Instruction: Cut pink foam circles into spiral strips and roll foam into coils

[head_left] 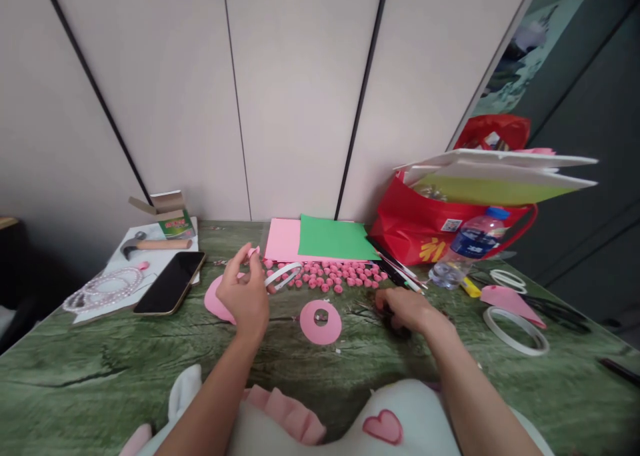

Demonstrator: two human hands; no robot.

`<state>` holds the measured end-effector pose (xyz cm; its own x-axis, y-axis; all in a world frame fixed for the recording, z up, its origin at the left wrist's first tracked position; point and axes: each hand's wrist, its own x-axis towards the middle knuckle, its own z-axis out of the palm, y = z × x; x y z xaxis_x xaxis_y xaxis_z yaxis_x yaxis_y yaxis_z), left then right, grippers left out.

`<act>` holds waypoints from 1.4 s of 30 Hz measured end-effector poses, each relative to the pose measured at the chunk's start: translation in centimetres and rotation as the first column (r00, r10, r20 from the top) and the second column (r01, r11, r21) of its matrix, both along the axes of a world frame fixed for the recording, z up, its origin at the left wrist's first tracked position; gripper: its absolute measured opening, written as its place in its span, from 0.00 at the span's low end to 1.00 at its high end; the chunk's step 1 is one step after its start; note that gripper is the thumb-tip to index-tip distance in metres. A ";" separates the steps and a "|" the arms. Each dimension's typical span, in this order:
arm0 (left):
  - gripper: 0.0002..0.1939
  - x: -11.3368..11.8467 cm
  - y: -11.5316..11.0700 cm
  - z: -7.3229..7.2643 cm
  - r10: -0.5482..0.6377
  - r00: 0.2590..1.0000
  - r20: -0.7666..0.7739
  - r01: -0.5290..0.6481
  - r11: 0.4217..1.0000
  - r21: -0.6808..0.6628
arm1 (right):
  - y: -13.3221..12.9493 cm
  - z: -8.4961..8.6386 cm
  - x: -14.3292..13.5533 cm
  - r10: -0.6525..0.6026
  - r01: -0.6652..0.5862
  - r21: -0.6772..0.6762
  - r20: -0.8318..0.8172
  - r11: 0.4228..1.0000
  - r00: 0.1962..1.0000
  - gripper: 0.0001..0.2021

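My left hand [246,286] is raised over the table left of centre, its fingertips pinching a small pink paper piece [253,251]. White scissors handles [284,276] show just right of that hand; how they are held is unclear. My right hand [406,307] rests low on the table at the right, fingers curled down over something dark that I cannot make out. Between the hands lies a pink paper ring [321,323] with a hole in its middle. Several small pink rolled paper roses [338,289] sit behind it. Another pink paper disc [219,299] is partly behind my left hand.
Pink [283,239] and green sheets [334,237] lie at the back. On the left are a phone [173,284], hammer [165,244], beads [107,288] and small box [175,223]. A red bag [405,223], water bottle [467,248], pens [400,269] and tape roll [516,331] stand right.
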<state>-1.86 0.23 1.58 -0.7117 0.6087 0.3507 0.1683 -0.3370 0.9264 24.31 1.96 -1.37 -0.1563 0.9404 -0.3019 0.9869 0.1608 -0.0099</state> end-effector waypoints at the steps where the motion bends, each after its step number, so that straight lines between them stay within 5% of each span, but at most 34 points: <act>1: 0.17 0.0 0.0 -0.1 0.011 1.000 0.001 -0.011 1.000 0.005 | -0.1 0.0 0.2 0.023 -0.023 0.004 -0.049 1.000 0.999 0.18; 4: 0.16 -0.1 0.2 -0.3 0.029 1.000 -0.005 -0.029 1.000 0.003 | -0.5 0.5 -0.1 0.150 -0.147 0.038 -0.381 0.988 0.912 0.17; 9: 0.16 0.0 0.2 -0.6 0.050 0.996 -0.074 -0.051 0.999 -0.006 | -1.8 1.8 -3.9 0.246 -0.219 0.166 -0.875 0.961 0.416 0.17; 13: 0.14 0.1 -0.1 -0.8 0.085 0.971 -0.221 -0.080 0.996 0.033 | -2.7 1.6 -7.7 0.107 -0.193 0.094 -0.992 0.977 0.061 0.21; 17: 0.13 0.4 -0.4 -1.2 0.143 0.883 -0.448 -0.102 0.988 0.115 | -3.2 1.2 -9.8 0.111 -0.064 0.121 -0.983 0.991 -0.147 0.16; 20: 0.13 0.7 -0.7 -1.3 0.171 0.812 -0.558 -0.089 0.981 0.171 | -3.5 1.3 -10.2 0.207 0.017 0.206 -0.971 0.978 -0.117 0.16; 27: 0.13 1.0 -0.7 -1.3 0.269 0.666 -0.696 -0.081 0.953 0.291 | -4.4 1.3 -10.6 0.451 0.069 0.474 -0.866 0.878 0.216 0.15; 30: 0.13 1.0 -0.6 -1.4 0.280 0.642 -0.714 -0.077 0.950 0.304 | -4.9 1.4 -10.8 0.526 0.058 0.562 -0.802 0.825 0.285 0.13; 35: 0.12 0.8 -0.6 -1.3 0.263 0.666 -0.698 -0.070 0.954 0.293 | -5.8 2.0 -10.9 0.679 -0.011 0.700 -0.689 0.715 0.253 0.13; 38: 0.12 0.7 -0.5 -1.2 0.238 0.729 -0.642 -0.103 0.965 0.240 | -5.9 2.2 -10.7 0.709 0.112 0.755 -0.648 0.646 0.276 0.13; 42: 0.12 0.3 -0.3 -1.3 0.220 0.789 -0.574 -0.138 0.973 0.183 | -5.0 1.6 -10.5 0.532 0.231 0.645 -0.745 0.729 0.402 0.15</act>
<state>-1.53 -0.07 0.27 -0.4351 0.4129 0.8001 0.7343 -0.3516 0.5807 13.78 -3.08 0.27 -0.1135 0.7321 0.6717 0.4248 0.6469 -0.6333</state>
